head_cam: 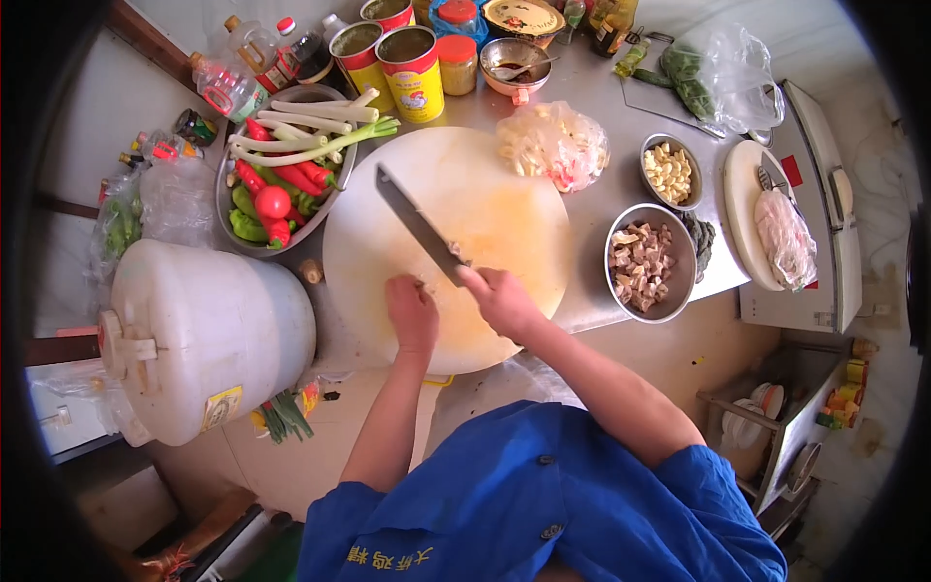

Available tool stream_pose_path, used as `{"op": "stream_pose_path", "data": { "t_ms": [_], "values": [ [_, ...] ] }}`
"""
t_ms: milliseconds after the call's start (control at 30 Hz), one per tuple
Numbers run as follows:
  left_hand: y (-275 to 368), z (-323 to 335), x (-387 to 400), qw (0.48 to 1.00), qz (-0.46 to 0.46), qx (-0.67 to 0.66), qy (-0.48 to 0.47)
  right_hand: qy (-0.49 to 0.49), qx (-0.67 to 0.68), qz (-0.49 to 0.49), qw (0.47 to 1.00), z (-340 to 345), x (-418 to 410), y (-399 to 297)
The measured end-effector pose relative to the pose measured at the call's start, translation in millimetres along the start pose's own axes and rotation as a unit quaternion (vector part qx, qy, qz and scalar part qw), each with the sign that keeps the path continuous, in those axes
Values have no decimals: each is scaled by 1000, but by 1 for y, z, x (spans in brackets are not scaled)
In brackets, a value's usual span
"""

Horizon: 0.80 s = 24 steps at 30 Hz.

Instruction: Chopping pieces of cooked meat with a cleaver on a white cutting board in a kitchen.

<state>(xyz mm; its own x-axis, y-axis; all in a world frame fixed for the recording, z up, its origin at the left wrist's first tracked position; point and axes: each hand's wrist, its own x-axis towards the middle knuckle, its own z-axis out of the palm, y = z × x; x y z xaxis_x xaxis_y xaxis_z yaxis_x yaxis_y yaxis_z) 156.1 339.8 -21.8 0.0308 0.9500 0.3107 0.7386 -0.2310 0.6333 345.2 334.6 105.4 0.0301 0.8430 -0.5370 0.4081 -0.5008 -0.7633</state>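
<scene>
My right hand (502,302) is closed on the handle of a cleaver (418,222), whose broad blade points up and left above a round cutting board (444,174). A few small bits cling near the blade by the handle. Low on the board, left of the cleaver, my left hand (412,305) has its fingers curled down; small scraps lie beside its fingertips, and whether it grips anything is hidden. To the right stands a steel bowl of chopped meat (640,265), with peeled garlic cloves (668,173) in a smaller bowl behind it.
At the board's left are a basin of peppers and scallions (280,182) and a large white plastic barrel (218,335). Behind it stand open cans (412,80), jars and a sauce bowl (516,69). A knotted plastic bag (556,145) touches the board's back right edge.
</scene>
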Motion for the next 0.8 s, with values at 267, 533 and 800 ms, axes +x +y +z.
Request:
{"op": "stream_pose_path", "data": {
  "t_ms": [267, 533, 800],
  "values": [
    [24, 11, 24, 998, -6, 31, 46, -18, 305, 189, 933, -83, -84, 107],
    [65, 52, 26, 999, -14, -20, -35, -151, 324, 193, 914, -51, -62, 123],
    [135, 71, 48, 987, -48, -147, 44, -86, 283, 171, 940, -76, -101, 73]
  ]
}}
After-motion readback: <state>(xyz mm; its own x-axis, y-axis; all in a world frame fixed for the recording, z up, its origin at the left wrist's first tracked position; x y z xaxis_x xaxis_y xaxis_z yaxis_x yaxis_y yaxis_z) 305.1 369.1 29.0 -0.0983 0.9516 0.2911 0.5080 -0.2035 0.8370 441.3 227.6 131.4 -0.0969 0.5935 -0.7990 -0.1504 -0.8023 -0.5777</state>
